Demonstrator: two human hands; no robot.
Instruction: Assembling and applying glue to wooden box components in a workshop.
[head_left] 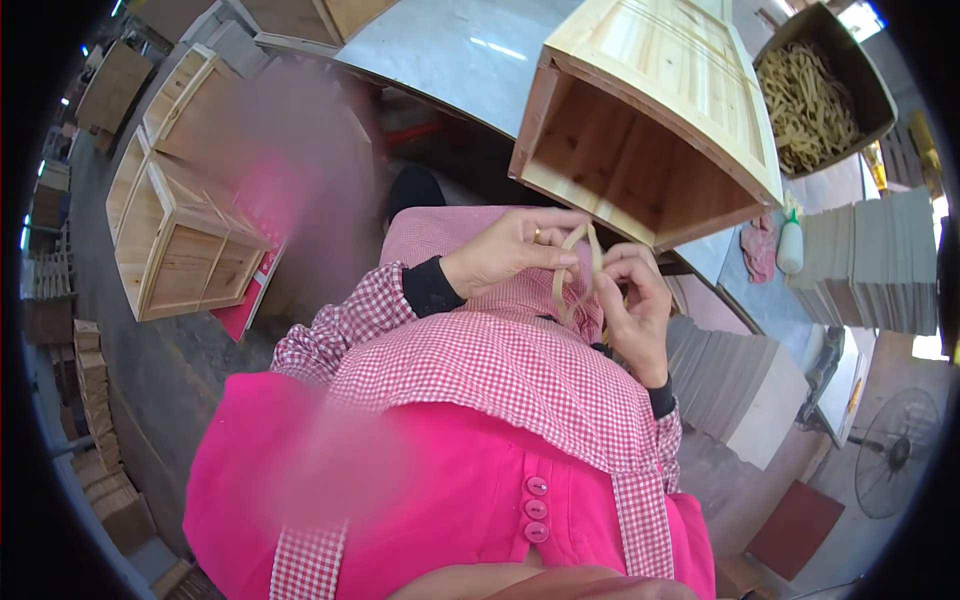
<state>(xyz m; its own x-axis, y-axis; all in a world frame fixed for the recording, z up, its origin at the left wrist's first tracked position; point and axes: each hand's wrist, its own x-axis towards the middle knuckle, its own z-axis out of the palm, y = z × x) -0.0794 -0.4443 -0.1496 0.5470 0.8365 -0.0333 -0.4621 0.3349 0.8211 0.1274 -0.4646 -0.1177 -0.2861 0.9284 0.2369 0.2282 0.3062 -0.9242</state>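
A pale, narrow strap (562, 280) is looped between my two hands, in front of my checked apron. My left hand (520, 250), with a ring on one finger, pinches one side of the loop. The fingers of my right hand (638, 305) close on the strap's other side. Just beyond my hands, a wooden box (660, 95) lies on the table with its open end toward me; its inside is in shade.
An open carton (870, 95) of curled pale strips stands at the far right. Nearby are a white bottle (790, 245), a pink cloth (758, 250) and stacked grey boards (870, 260). Wooden boxes (180, 220) stand at left, a fan (898, 450) at lower right. The table (450, 50) is bluish.
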